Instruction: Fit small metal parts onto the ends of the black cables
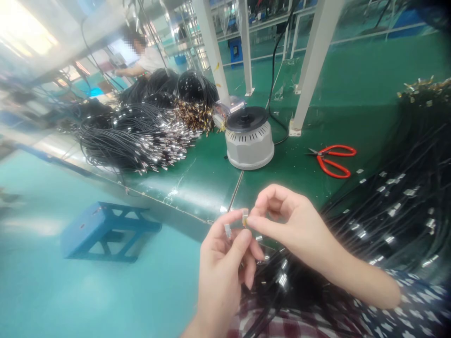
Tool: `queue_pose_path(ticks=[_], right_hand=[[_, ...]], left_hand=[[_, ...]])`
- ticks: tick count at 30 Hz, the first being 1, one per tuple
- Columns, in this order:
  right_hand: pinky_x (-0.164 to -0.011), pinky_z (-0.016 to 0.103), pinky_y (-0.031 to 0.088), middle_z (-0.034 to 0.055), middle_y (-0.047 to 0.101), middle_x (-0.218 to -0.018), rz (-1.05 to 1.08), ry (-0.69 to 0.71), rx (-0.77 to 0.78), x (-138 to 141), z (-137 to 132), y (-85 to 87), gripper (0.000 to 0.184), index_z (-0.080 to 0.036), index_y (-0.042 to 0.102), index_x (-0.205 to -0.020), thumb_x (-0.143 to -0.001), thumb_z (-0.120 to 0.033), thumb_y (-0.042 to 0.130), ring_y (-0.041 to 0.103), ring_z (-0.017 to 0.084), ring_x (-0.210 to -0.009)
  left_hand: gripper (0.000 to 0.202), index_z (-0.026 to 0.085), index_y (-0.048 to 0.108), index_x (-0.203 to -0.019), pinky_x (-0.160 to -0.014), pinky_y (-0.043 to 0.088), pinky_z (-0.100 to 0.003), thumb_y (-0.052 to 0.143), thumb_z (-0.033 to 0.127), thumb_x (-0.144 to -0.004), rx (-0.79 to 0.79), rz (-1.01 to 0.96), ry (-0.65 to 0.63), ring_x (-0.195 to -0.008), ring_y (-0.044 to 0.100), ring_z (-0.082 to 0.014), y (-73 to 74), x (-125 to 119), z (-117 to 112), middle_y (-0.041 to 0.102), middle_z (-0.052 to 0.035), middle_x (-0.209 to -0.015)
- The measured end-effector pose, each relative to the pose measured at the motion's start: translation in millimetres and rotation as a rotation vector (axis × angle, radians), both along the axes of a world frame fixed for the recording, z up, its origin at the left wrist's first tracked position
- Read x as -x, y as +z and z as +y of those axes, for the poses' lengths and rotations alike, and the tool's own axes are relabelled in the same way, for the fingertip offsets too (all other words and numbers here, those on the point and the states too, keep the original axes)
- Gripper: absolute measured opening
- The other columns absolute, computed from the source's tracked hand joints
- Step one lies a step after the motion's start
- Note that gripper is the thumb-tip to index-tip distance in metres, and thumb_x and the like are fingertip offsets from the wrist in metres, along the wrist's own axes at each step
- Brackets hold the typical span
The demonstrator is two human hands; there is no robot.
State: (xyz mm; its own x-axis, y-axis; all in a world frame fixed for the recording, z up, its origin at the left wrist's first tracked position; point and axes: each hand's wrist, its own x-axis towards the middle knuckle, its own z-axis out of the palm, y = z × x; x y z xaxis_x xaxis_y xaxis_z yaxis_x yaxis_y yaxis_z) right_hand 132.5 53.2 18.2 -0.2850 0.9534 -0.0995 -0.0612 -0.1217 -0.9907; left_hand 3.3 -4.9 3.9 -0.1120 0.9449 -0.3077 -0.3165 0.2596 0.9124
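Between the thumb and forefinger of my left hand is a cable end with a small silvery connector, a bit of yellow at its base. A second silvery connector sticks up beside it, between the same hand's fingers. My right hand comes in from the right, its thumb and forefinger closed at the yellow part of the first connector. Whether its fingertips grip the yellow bit or only touch it is hard to see. Black cables with metal ends lie below my hands, across my lap.
Red-handled scissors lie on the green table, right of a grey round device with a black top. Bundled black cables are heaped left; more cables fill the right. A blue stool stands on the floor. Another person sits beyond.
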Motion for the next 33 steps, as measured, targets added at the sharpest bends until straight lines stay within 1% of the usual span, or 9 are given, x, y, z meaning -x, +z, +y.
queue_pose_path(ticks=[5, 10, 13, 17, 20, 23, 25, 30, 33], right_hand=[[-0.070, 0.030, 0.045, -0.0028, 0.062, -0.070, 0.015, -0.014, -0.044, 4, -1, -2.5, 0.018, -0.021, 0.052, -0.070, -0.074, -0.013, 0.067, 0.059, 0.015, -0.070], [-0.066, 0.027, 0.046, -0.0035, 0.061, -0.069, 0.033, -0.040, -0.092, 6, -6, -4.8, 0.017, -0.022, 0.054, -0.070, -0.075, -0.011, 0.067, 0.058, 0.014, -0.069], [-0.067, 0.027, 0.046, -0.0033, 0.061, -0.069, 0.018, -0.075, -0.106, 5, -8, -5.2, 0.017, -0.021, 0.055, -0.070, -0.073, -0.012, 0.069, 0.058, 0.015, -0.070], [-0.068, 0.029, 0.047, -0.0022, 0.062, -0.071, 0.042, -0.073, -0.098, 1, -6, -4.6, 0.017, -0.021, 0.054, -0.070, -0.075, -0.013, 0.068, 0.059, 0.016, -0.071], [-0.069, 0.029, 0.047, -0.0018, 0.063, -0.071, 0.038, -0.077, -0.107, -1, -5, -3.5, 0.018, -0.021, 0.054, -0.070, -0.075, -0.013, 0.069, 0.061, 0.017, -0.072], [-0.069, 0.029, 0.048, -0.0018, 0.063, -0.072, 0.031, -0.081, -0.108, -2, -6, -4.1, 0.017, -0.021, 0.055, -0.071, -0.075, -0.014, 0.070, 0.063, 0.017, -0.073], [-0.071, 0.029, 0.048, -0.0016, 0.066, -0.074, 0.057, -0.072, -0.080, -4, -7, -5.9, 0.016, -0.021, 0.056, -0.075, -0.077, -0.017, 0.071, 0.064, 0.016, -0.074], [-0.079, 0.031, 0.049, 0.0036, 0.075, -0.087, 0.197, -0.014, 0.105, -5, -6, -10.5, 0.017, -0.022, 0.053, -0.087, -0.085, -0.029, 0.068, 0.068, 0.018, -0.085], [-0.080, 0.029, 0.050, 0.0039, 0.074, -0.094, 0.232, -0.032, 0.113, -3, -5, -11.6, 0.018, -0.021, 0.054, -0.088, -0.085, -0.030, 0.068, 0.067, 0.015, -0.083]], left_hand=[[0.023, 0.023, 0.059, -0.104, -0.031, 0.021, -0.013, 0.064, 0.036, -0.086, 0.007, 0.006, 0.042, -0.030, 0.035, -0.0038, 2.5, -2, 2, 0.060, 0.0044, -0.050], [0.015, 0.018, 0.065, -0.088, -0.036, 0.026, -0.015, 0.066, 0.032, -0.085, -0.047, 0.010, 0.093, -0.034, 0.041, -0.0036, 5.1, -1, 8, 0.055, 0.0053, -0.050], [0.016, 0.016, 0.067, -0.085, -0.039, 0.029, -0.016, 0.061, 0.031, -0.088, -0.054, -0.006, 0.060, -0.035, 0.042, -0.0040, 7.7, 0, 11, 0.050, 0.0061, -0.046], [0.018, 0.019, 0.064, -0.096, -0.041, 0.036, -0.017, 0.064, 0.033, -0.086, -0.039, 0.056, 0.066, -0.041, 0.047, -0.0063, 9.7, 3, 9, 0.057, 0.0044, -0.058], [0.017, 0.018, 0.062, -0.085, -0.043, 0.038, -0.017, 0.074, 0.028, -0.077, -0.043, 0.166, 0.033, -0.042, 0.047, -0.0066, 7.1, 8, 6, 0.055, 0.0053, -0.052], [0.015, 0.016, 0.062, -0.081, -0.040, 0.035, -0.016, 0.072, 0.028, -0.080, -0.031, 0.128, -0.028, -0.038, 0.045, -0.0061, 3.9, 12, 6, 0.053, 0.0053, -0.045], [0.014, 0.016, 0.061, -0.080, -0.037, 0.035, -0.015, 0.070, 0.027, -0.081, -0.015, 0.059, -0.032, -0.036, 0.046, -0.0062, 2.9, 12, 7, 0.056, 0.0046, -0.047], [0.013, 0.017, 0.057, -0.083, -0.031, 0.036, -0.014, 0.066, 0.026, -0.084, -0.009, -0.064, -0.027, -0.034, 0.049, -0.0068, 0.9, 9, 9, 0.060, 0.0037, -0.055], [0.012, 0.017, 0.056, -0.084, -0.033, 0.038, -0.014, 0.064, 0.025, -0.087, -0.017, -0.073, -0.034, -0.035, 0.050, -0.0068, 0.0, 9, 9, 0.061, 0.0038, -0.055]])
